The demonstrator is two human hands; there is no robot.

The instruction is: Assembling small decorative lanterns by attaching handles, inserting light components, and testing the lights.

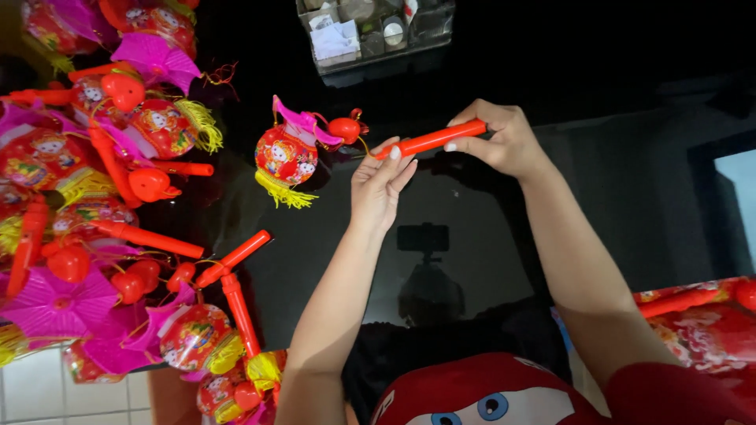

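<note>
A red plastic handle stick (pixel 431 140) is held above a glossy black table (pixel 488 236). My right hand (pixel 498 140) grips its far end, and my left hand (pixel 383 182) pinches the near end with fingertips. From that near end a thin cord leads to a small red ball (pixel 345 128) and a red toy lantern (pixel 285 156) with a pink fan top and a yellow tassel, which hangs just left of my left hand.
A pile of similar red lanterns with pink fans, yellow tassels and red sticks (pixel 94 197) covers the left side. A clear compartment box (pixel 370 31) stands at the far edge. More red packaging (pixel 701 315) lies at the right.
</note>
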